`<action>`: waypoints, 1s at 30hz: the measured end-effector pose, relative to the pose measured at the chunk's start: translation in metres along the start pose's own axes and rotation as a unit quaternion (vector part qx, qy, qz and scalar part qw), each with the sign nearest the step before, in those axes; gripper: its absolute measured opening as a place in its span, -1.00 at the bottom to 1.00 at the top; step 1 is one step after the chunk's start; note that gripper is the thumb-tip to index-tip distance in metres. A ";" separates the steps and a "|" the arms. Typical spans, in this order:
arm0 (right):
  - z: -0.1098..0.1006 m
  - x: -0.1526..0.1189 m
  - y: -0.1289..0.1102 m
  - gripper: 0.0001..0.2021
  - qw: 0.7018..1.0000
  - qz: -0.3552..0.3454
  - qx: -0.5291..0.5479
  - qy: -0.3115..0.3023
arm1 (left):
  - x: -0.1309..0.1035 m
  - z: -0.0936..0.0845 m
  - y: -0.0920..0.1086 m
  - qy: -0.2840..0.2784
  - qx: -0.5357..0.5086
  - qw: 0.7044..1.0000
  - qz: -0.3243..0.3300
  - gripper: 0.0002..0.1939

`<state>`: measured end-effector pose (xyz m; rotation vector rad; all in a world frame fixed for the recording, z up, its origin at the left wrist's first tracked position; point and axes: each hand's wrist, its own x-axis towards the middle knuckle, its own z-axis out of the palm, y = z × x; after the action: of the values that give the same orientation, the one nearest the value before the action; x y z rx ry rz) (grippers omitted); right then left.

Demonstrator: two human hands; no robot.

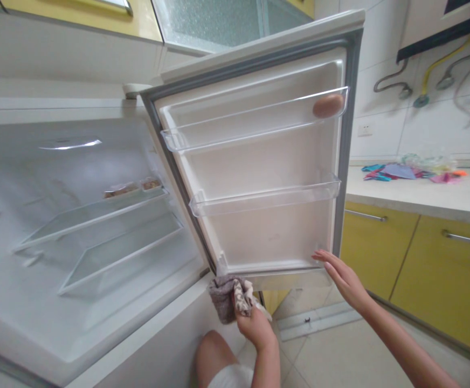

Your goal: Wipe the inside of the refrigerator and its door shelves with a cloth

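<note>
A greyish-brown patterned cloth [227, 296] is bunched in my left hand [256, 326], its fingers wrapped round it. The cloth lies against the lower hinge-side corner of the open fridge door [255, 234]. My right hand [344, 277] has its fingers stretched out, resting at the door's lower outer corner. Two clear door shelves are fitted on the inner side, an upper shelf [255, 121] and a lower shelf [265, 198]. One brown egg [327, 106] sits at the outer end of the upper shelf.
Left of the door is the lit fridge interior [109, 156] with glass shelves [113, 215] and small food packs [122, 189] at the back. To the right, coloured cloths or bags [400, 171] lie on a white counter [429, 191] above yellow cabinets [445, 269]. My knee [214, 353] is below.
</note>
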<state>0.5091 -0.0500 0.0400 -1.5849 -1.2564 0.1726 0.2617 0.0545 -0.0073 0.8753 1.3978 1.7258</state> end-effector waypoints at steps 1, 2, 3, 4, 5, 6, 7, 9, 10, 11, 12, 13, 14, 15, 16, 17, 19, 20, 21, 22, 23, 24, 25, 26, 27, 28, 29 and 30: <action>0.001 -0.001 0.000 -0.49 1.000 0.000 0.002 0.006 | -0.009 0.001 -0.003 0.001 0.006 1.000 -0.001 -0.69; 0.002 -0.001 0.000 -0.49 1.000 -0.001 0.002 0.011 | -0.018 0.003 -0.005 -0.004 0.008 1.000 -0.006 -0.67; 0.002 -0.002 -0.001 -0.50 1.000 -0.002 0.003 0.015 | -0.028 0.004 -0.007 -0.013 0.006 1.000 -0.012 -0.66; 0.003 -0.002 -0.001 -0.50 1.000 -0.003 0.005 0.017 | -0.038 0.006 -0.009 -0.028 0.003 0.999 -0.017 -0.65; 0.004 -0.003 -0.002 -0.51 1.000 -0.004 0.008 0.018 | -0.047 0.008 -0.009 -0.043 -0.001 0.999 -0.023 -0.65; 0.004 -0.003 -0.002 -0.51 1.000 -0.004 0.011 0.019 | -0.057 0.011 -0.010 -0.059 -0.005 0.998 -0.031 -0.66; 0.004 -0.003 -0.003 -0.51 1.000 -0.002 0.016 0.020 | -0.066 0.014 -0.010 -0.075 -0.009 0.996 -0.038 -0.68; 0.003 -0.002 -0.004 -0.50 0.999 0.002 0.029 0.022 | -0.083 0.021 -0.009 -0.110 -0.020 0.992 -0.051 -0.70; 0.002 -0.001 -0.005 -0.49 0.999 0.005 0.036 0.023 | -0.090 0.025 -0.008 -0.128 -0.029 0.990 -0.058 -0.70; 0.001 -0.001 -0.006 -0.48 0.999 0.009 0.042 0.021 | -0.097 0.030 -0.008 -0.146 -0.040 0.986 -0.071 -0.71; 0.000 0.000 -0.007 -0.47 0.999 0.012 0.047 0.017 | -0.104 0.036 -0.008 -0.164 -0.054 0.981 -0.094 -0.72; -0.002 0.001 -0.008 -0.46 0.999 0.015 0.049 0.011 | -0.111 0.042 -0.008 -0.181 -0.070 0.973 -0.127 -0.73; -0.004 0.001 -0.009 -0.46 0.999 0.017 0.050 0.003 | -0.117 0.048 -0.009 -0.198 -0.087 0.962 -0.168 -0.72; -0.005 0.002 -0.010 -0.45 0.998 0.020 0.051 -0.004 | -0.124 0.054 -0.009 -0.214 -0.103 0.948 -0.212 -0.71; -0.007 0.002 -0.011 -0.45 0.998 0.024 0.053 -0.011 | -0.130 0.061 -0.008 -0.232 -0.116 0.932 -0.255 -0.68; -0.008 0.002 -0.012 -0.44 0.998 0.029 0.057 -0.017 | -0.137 0.067 -0.007 -0.250 -0.127 0.914 -0.292 -0.66; -0.009 0.003 -0.013 -0.43 0.997 0.034 0.067 -0.024 | -0.149 0.079 -0.003 -0.283 -0.139 0.883 -0.349 -0.61; -0.009 0.003 -0.014 -0.43 0.997 0.032 0.067 -0.025 | -0.154 0.084 0.000 -0.299 -0.142 0.867 -0.372 -0.59; -0.010 0.002 -0.014 -0.44 0.997 0.027 0.062 -0.027 | -0.158 0.087 0.004 -0.315 -0.146 0.852 -0.391 -0.55; -0.010 0.002 -0.015 -0.44 0.998 0.022 0.052 -0.028 | -0.160 0.090 0.008 -0.332 -0.149 0.837 -0.407 -0.51; -0.010 0.002 -0.015 -0.45 0.999 0.019 0.039 -0.027 | -0.160 0.091 0.012 -0.351 -0.153 0.824 -0.418 -0.47; -0.011 0.002 -0.016 -0.45 0.999 0.019 0.027 -0.028 | -0.159 0.090 0.016 -0.371 -0.157 0.812 -0.422 -0.43; -0.011 0.001 -0.016 -0.45 0.999 0.022 0.019 -0.032 | -0.156 0.088 0.020 -0.388 -0.163 0.806 -0.416 -0.41; -0.011 0.000 -0.016 -0.45 0.999 0.026 0.016 -0.035 | -0.151 0.085 0.023 -0.400 -0.171 0.804 -0.405 -0.40; -0.011 0.000 -0.015 -0.45 0.999 0.028 0.017 -0.036 | -0.145 0.081 0.026 -0.406 -0.178 0.806 -0.393 -0.41; -0.010 -0.001 -0.014 -0.46 0.999 0.027 0.020 -0.037 | -0.138 0.076 0.028 -0.405 -0.185 0.809 -0.384 -0.42; -0.009 -0.002 -0.012 -0.46 0.999 0.024 0.024 -0.037 | -0.130 0.071 0.029 -0.397 -0.191 0.814 -0.379 -0.43; -0.008 -0.003 -0.010 -0.47 0.999 0.020 0.026 -0.034 | -0.122 0.066 0.030 -0.385 -0.196 0.819 -0.378 -0.44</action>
<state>0.5063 -0.0587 0.0498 -1.5714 -1.2615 0.2847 0.3750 -0.0233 0.0266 0.5506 0.6392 0.8189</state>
